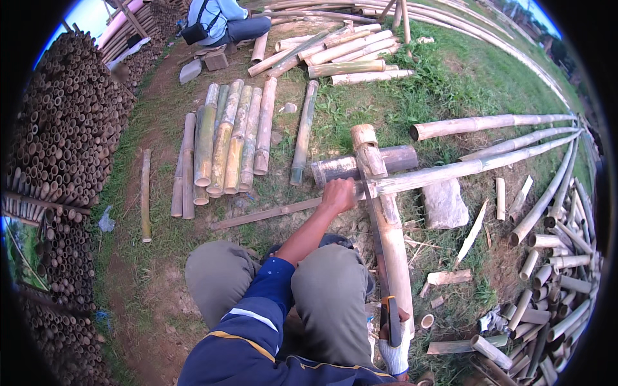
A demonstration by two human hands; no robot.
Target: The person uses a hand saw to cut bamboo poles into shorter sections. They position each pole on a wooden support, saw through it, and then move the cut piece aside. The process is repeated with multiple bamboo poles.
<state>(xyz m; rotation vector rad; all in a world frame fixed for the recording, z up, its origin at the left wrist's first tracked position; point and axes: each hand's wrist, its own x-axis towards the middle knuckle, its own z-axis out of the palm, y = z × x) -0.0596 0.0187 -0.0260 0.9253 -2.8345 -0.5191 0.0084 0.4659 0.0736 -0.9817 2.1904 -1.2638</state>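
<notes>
A long pale bamboo pole (450, 170) slants in from the right and rests across a thick bamboo support (388, 225). My left hand (339, 196) is closed around the pole's near-left part, just left of the saw blade. A thin brown bamboo strip (270, 211) runs leftward from beneath that hand; whether the hand grips it too is hidden. My right hand (394, 352), in a white glove with bare fingertips, grips the black-and-orange handle of a hand saw (380, 264). The saw's blade stretches away from me along the support, and its far end touches the pole beside my left hand.
A dark, thick bamboo log (335, 170) lies under the support, beside a pale stone (445, 204). Cut bamboo lengths (235, 138) lie ahead left. Offcuts (573, 264) heap at right; stacked bamboo (64, 122) rises at left. Another person (222, 19) sits at the far side.
</notes>
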